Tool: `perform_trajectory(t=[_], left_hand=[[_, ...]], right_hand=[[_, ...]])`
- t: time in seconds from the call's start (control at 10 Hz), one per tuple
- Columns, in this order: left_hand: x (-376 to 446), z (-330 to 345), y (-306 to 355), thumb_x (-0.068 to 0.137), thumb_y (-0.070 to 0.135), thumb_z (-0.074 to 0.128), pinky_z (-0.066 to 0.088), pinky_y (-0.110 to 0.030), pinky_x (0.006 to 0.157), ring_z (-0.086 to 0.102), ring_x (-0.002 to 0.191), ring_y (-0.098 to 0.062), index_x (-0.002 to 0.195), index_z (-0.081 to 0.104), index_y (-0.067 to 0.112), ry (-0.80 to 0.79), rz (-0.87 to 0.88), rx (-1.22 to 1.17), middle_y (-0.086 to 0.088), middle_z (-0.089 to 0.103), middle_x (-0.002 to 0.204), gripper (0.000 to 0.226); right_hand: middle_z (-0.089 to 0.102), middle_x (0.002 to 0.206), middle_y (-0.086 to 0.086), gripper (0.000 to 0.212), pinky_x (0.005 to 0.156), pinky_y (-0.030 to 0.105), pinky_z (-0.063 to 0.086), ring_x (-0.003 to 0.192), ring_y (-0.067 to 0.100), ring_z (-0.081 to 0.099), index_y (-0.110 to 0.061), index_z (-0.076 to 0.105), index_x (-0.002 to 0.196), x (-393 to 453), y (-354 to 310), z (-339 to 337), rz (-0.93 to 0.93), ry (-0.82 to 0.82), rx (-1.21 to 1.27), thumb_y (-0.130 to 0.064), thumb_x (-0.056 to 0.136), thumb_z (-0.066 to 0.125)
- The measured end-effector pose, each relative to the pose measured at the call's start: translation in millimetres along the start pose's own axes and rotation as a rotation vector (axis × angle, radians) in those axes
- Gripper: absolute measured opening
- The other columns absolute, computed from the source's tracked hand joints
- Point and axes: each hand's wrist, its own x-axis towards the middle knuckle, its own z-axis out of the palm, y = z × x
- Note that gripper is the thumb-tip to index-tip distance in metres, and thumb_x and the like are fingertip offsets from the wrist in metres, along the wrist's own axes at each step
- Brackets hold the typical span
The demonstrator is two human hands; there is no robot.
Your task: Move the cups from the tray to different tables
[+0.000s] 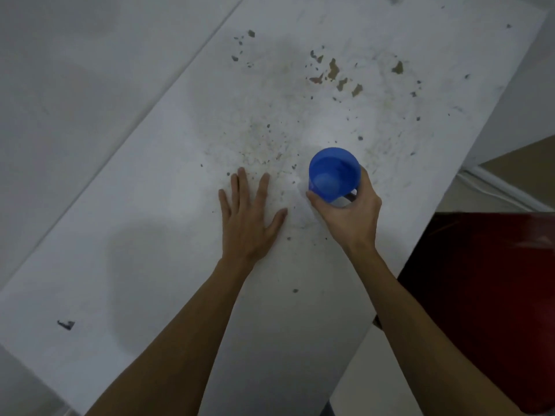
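Observation:
A blue plastic cup (334, 174) with a handle stands upright on the white, chipped table (168, 205), seen from above with its mouth open. My right hand (350, 216) wraps around its near side, thumb on the left wall and fingers on the handle side. My left hand (249, 219) lies flat on the tabletop, fingers spread, a short way left of the cup and holding nothing. No tray is in view.
The table's surface has brown and grey chipped spots (333, 70) towards the far end. A white wall (75, 70) runs along the table's left side. A dark red object (486, 295) sits beyond the table's right edge, with tan floor (510, 166) farther off.

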Motion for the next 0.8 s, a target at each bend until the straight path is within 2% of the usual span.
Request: perform_trajectory(t=[0.1,0.2,0.5,0.6,0.7,0.8], left_hand=[[0,4,-1,0.101,0.074,0.030,0.000,-0.055,0.131,-0.009,0.163,-0.030,0.168,0.005,0.032,0.009,-0.015,0.048,-0.011,-0.011,0.176,0.082],[0,3,-1,0.100,0.074,0.032,0.000,-0.053,0.132,-0.009,0.164,-0.029,0.168,0.005,0.034,0.015,-0.027,0.061,-0.010,-0.011,0.176,0.083],[1,2,0,0.100,0.074,0.035,0.000,-0.053,0.132,-0.009,0.164,-0.029,0.168,0.005,0.034,0.006,-0.032,0.053,-0.010,-0.012,0.176,0.084],[2,1,0,0.100,0.074,0.035,-0.002,-0.052,0.131,-0.009,0.164,-0.029,0.168,0.006,0.034,0.019,-0.026,0.048,-0.009,-0.011,0.177,0.084],[0,0,0,0.100,0.073,0.035,-0.003,-0.051,0.131,-0.008,0.164,-0.029,0.168,0.007,0.034,0.023,-0.012,0.043,-0.009,-0.010,0.177,0.083],[1,-1,0,0.100,0.073,0.033,-0.006,-0.051,0.131,-0.008,0.164,-0.030,0.168,0.007,0.034,0.045,-0.002,0.019,-0.010,-0.010,0.177,0.082]], right_hand=[[0.066,0.120,-0.015,0.075,0.091,0.010,0.052,0.109,-0.012,0.061,-0.020,0.058,0.137,16,3,9,-0.001,0.004,0.013,-0.027,0.071,0.095],[0.063,0.115,-0.025,0.072,0.090,0.009,0.052,0.106,-0.015,0.061,-0.023,0.057,0.134,26,4,18,0.001,0.018,0.019,-0.025,0.072,0.094],[0.060,0.118,-0.026,0.074,0.092,0.011,0.052,0.110,-0.014,0.059,-0.015,0.057,0.137,33,7,28,-0.016,0.058,0.010,-0.022,0.073,0.094],[0.060,0.120,-0.027,0.075,0.093,0.014,0.053,0.112,-0.011,0.060,-0.022,0.054,0.137,31,5,27,-0.017,0.046,0.011,-0.024,0.073,0.093],[0.063,0.122,-0.023,0.075,0.095,0.015,0.052,0.114,-0.008,0.062,-0.025,0.052,0.137,30,8,22,0.010,-0.015,0.010,-0.024,0.074,0.092],[0.062,0.133,-0.008,0.083,0.100,0.018,0.052,0.121,0.005,0.062,-0.020,0.048,0.145,18,10,11,0.041,-0.061,-0.002,-0.024,0.075,0.092]])
